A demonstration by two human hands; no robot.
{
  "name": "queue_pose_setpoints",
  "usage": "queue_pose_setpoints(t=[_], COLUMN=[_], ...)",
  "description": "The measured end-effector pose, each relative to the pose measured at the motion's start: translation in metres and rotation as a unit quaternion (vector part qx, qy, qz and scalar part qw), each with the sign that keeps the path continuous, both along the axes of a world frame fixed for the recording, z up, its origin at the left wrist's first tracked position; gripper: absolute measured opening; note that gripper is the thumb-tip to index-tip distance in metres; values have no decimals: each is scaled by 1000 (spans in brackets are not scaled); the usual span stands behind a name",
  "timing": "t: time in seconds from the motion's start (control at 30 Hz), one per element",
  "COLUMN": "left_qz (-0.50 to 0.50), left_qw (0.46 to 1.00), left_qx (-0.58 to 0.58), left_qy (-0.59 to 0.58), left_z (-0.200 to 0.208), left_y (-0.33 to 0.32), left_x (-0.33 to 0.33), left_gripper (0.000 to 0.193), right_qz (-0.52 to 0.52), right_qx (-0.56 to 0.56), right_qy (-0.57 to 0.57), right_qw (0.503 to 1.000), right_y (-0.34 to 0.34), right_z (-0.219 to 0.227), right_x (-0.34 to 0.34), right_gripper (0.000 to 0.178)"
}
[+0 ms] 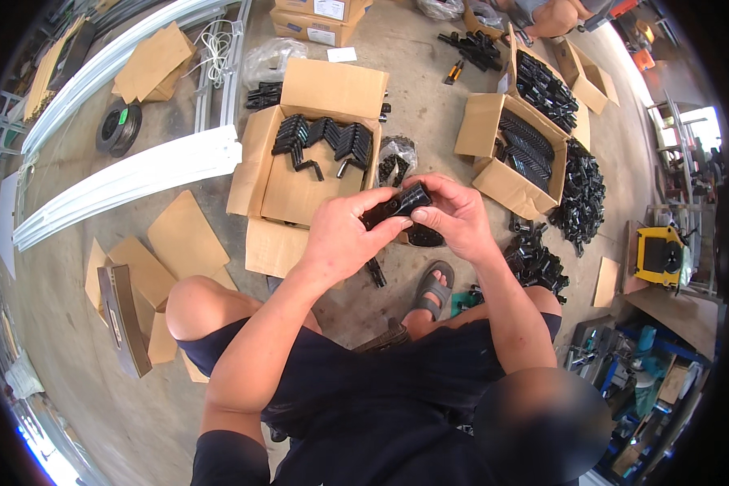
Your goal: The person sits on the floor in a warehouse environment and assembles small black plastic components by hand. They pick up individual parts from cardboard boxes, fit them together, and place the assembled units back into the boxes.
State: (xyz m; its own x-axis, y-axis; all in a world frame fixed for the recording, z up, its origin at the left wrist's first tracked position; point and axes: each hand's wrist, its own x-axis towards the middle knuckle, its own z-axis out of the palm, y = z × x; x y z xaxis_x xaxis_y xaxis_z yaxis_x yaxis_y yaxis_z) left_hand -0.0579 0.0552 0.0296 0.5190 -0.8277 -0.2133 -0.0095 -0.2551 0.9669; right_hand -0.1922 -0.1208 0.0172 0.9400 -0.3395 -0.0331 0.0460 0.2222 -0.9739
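Between my two hands is a black tubular fitting (pixel 397 204), glossy and held up over the near edge of an open cardboard box. My left hand (pixel 347 231) is closed on its left end, thumb below and fingers above. With thumb and fingers, my right hand (pixel 455 217) grips the other end. Inside the open box (pixel 296 193), rows of black angled fittings (pixel 351 142) lie stacked at the far side. A clear plastic bag (pixel 398 154) of small dark parts sits just beyond my hands. Another black piece (pixel 376 273) lies on the floor below them.
To the right stand a carton (pixel 482 146) packed with black fittings and loose heaps of them (pixel 581 194). White metal profiles (pixel 138 181) and a dark wire coil (pixel 119 127) lie left, near flattened cardboard (pixel 188 235). Another person's hand (pixel 555 18) shows at the top right.
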Motion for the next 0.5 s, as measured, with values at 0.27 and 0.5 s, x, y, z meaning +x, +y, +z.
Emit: queue_pose_setpoints(t=[0.27,0.5], left_qz=[43,56], left_qw=[988,987], left_qx=[-147,-150], left_qy=[2,17], left_z=[4,-3], left_y=[-5,-5], left_x=[-8,-13], left_gripper=[42,30], right_qz=[-56,-84], right_qx=[9,11], right_qy=[-33,-2], right_qw=[998,996], right_y=[5,10], right_z=[2,3], right_x=[0,-2], right_gripper=[39,37])
